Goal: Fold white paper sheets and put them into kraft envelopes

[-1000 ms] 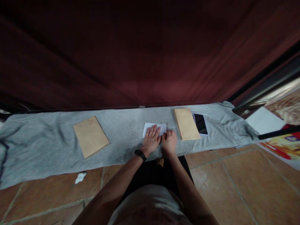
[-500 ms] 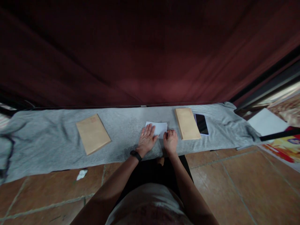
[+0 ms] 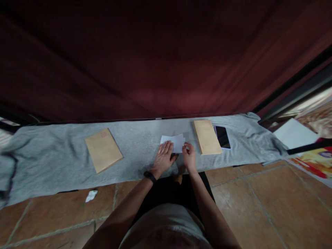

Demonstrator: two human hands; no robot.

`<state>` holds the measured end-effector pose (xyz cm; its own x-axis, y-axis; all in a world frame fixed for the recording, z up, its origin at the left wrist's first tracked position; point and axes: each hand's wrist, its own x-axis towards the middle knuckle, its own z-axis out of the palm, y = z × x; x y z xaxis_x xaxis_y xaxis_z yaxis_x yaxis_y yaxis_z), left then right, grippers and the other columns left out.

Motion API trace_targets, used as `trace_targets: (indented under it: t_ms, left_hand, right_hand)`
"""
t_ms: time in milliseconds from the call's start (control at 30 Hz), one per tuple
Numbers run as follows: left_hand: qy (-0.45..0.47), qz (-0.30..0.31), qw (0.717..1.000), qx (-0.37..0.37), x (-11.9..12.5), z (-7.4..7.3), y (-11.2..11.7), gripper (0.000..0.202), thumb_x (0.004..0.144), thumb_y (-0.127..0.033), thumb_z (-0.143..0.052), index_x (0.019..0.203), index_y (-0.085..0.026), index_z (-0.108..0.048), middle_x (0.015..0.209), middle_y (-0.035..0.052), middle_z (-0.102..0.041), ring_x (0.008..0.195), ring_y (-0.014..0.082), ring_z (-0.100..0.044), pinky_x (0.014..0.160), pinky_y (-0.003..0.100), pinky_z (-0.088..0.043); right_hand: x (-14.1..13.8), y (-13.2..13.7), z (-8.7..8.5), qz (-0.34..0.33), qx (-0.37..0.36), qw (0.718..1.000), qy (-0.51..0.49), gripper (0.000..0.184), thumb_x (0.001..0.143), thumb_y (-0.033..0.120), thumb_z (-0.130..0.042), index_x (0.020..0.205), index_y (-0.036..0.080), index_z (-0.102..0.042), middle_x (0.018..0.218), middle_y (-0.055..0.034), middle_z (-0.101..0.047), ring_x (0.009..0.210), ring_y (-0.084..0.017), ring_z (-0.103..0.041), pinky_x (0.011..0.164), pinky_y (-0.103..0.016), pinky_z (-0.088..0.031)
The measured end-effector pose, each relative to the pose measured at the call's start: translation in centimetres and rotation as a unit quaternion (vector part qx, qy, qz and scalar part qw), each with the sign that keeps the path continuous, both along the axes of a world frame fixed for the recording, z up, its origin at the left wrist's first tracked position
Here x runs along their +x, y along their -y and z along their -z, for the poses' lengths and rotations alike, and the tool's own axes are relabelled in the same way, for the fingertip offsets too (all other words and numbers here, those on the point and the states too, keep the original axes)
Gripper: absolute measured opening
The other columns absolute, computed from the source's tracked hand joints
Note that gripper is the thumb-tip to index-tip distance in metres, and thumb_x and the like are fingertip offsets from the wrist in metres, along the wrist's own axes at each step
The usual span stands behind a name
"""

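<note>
A folded sheet of white paper point(image 3: 177, 142) lies on the grey cloth in front of me, its layers slightly out of line at the right edge. My left hand point(image 3: 164, 157) rests on its left part with fingers stretched out and the palm down; a black band circles that wrist. At the paper's right edge, my right hand point(image 3: 189, 155) has its fingers curled in a pinch on the sheet. The fingertips of the right hand are small and partly hidden.
A brown envelope point(image 3: 103, 150) lies to the left. On the right are a stack of brown envelopes point(image 3: 207, 137) and a dark-screened phone point(image 3: 222, 137). Grey cloth point(image 3: 140, 138) covers the long narrow surface, with a dark red curtain point(image 3: 160, 69) behind. White scrap point(image 3: 91, 195) lies on the tiled floor.
My left hand has shifted slightly right on the paper. The right hand has moved slightly right, and the paper's right edge now shows offset layers.
</note>
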<state>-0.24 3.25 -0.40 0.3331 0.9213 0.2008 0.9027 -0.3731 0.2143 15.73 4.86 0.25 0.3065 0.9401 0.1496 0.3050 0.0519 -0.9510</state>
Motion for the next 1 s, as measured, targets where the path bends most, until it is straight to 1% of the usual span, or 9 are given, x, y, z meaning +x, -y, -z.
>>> trace_targets:
  t_ms: [167, 300, 400, 500, 633, 700, 767, 867, 1000]
  left_hand:
    - [0.063, -0.036, 0.997, -0.015, 1.1, -1.1, 0.1, 0.058, 0.1, -0.038, -0.043, 0.15, -0.009, -0.039, 0.156, 0.0176, -0.043, 0.147, 0.0278, -0.037, 0.122, 0.046, -0.027]
    - [0.29, -0.1, 0.949, -0.065, 1.9, -3.1, -0.4, 0.047, 0.099, -0.032, -0.045, 0.141, -0.013, -0.053, 0.148, 0.0153, -0.054, 0.139, 0.028, -0.047, 0.119, 0.046, -0.033]
    - [0.473, -0.156, 0.86, -0.11, 2.5, -4.5, -1.1, 0.044, 0.101, -0.045, -0.041, 0.122, -0.016, -0.066, 0.128, 0.0146, -0.068, 0.123, 0.028, -0.061, 0.11, 0.046, -0.043]
    - [0.59, -0.194, 0.771, -0.142, 3.1, -5.3, -1.7, 0.056, 0.103, -0.054, -0.027, 0.118, -0.015, -0.066, 0.117, 0.0145, -0.073, 0.106, 0.0254, -0.07, 0.095, 0.041, -0.054]
    - [0.787, -0.256, 0.519, -0.214, 4.1, -5.2, -1.8, 0.044, 0.102, -0.05, -0.038, 0.119, -0.017, -0.062, 0.118, 0.0126, -0.072, 0.098, 0.021, -0.072, 0.085, 0.034, -0.056]
    - [0.815, -0.276, 0.455, -0.229, 4.3, -4.8, -1.4, 0.036, 0.1, -0.046, -0.046, 0.117, -0.018, -0.061, 0.115, 0.011, -0.073, 0.097, 0.0198, -0.072, 0.083, 0.032, -0.056]
    - [0.822, -0.281, 0.431, -0.245, 4.3, -4.3, -0.9, 0.028, 0.097, -0.04, -0.055, 0.113, -0.019, -0.062, 0.111, 0.0092, -0.074, 0.094, 0.0189, -0.072, 0.081, 0.032, -0.056]
    - [0.809, -0.261, 0.432, -0.303, 3.8, -3.5, 0.2, 0.018, 0.09, -0.032, -0.066, 0.101, -0.018, -0.063, 0.097, 0.0067, -0.074, 0.085, 0.0173, -0.071, 0.079, 0.032, -0.056]
    - [0.732, -0.197, 0.509, -0.408, 2.8, -2.7, 2.1, 0.02, 0.088, -0.034, -0.066, 0.092, -0.014, -0.068, 0.09, 0.0109, -0.074, 0.082, 0.0186, -0.071, 0.078, 0.031, -0.056]
  right_hand:
    - [-1.3, 0.7, -2.3, -0.023, 0.006, 0.998, -0.065, 0.031, 0.086, 0.031, -0.054, 0.113, 0.019, -0.064, 0.107, -0.0079, -0.069, 0.091, -0.019, -0.064, 0.084, -0.034, -0.053]
    - [-2.2, 1.6, -5.2, -0.084, 0.022, 0.991, -0.1, 0.038, 0.089, 0.034, -0.054, 0.124, 0.019, -0.059, 0.111, -0.0081, -0.068, 0.086, -0.017, -0.065, 0.082, -0.033, -0.055]
    - [-2.3, 1.8, -6.6, -0.097, 0.032, 0.989, -0.108, 0.042, 0.094, 0.039, -0.051, 0.131, 0.02, -0.055, 0.12, -0.0093, -0.067, 0.102, -0.019, -0.065, 0.092, -0.034, -0.053]
    - [-1.8, 1.5, -5.9, -0.037, 0.025, 0.995, -0.089, 0.048, 0.094, 0.043, -0.051, 0.138, 0.022, -0.05, 0.137, -0.0114, -0.058, 0.121, -0.022, -0.057, 0.103, -0.038, -0.048]
    - [-1.2, 0.6, -2.5, 0.016, -0.037, 0.993, -0.108, 0.059, 0.09, 0.044, -0.055, 0.142, 0.02, -0.044, 0.141, -0.0157, -0.054, 0.117, -0.023, -0.06, 0.096, -0.038, -0.053]
    - [-1.0, 0.4, -0.9, 0.002, -0.074, 0.987, -0.141, 0.061, 0.089, 0.042, -0.055, 0.143, 0.017, -0.042, 0.126, -0.0152, -0.064, 0.104, -0.022, -0.066, 0.088, -0.037, -0.056]
    - [-0.9, 0.2, 0.1, -0.009, -0.095, 0.984, -0.15, 0.061, 0.087, 0.037, -0.056, 0.142, 0.016, -0.043, 0.107, -0.0107, -0.069, 0.091, -0.021, -0.068, 0.081, -0.035, -0.057]
    - [-0.8, 0.1, 0.7, -0.017, -0.097, 0.988, -0.116, 0.059, 0.084, 0.03, -0.057, 0.14, 0.016, -0.046, 0.091, -0.0055, -0.069, 0.081, -0.02, -0.068, 0.074, -0.032, -0.057]
    - [-0.2, -0.1, 0.8, -0.019, -0.083, 0.996, -0.03, 0.056, 0.085, 0.027, -0.054, 0.139, 0.014, -0.05, 0.095, -0.0071, -0.07, 0.082, -0.02, -0.067, 0.077, -0.032, -0.056]
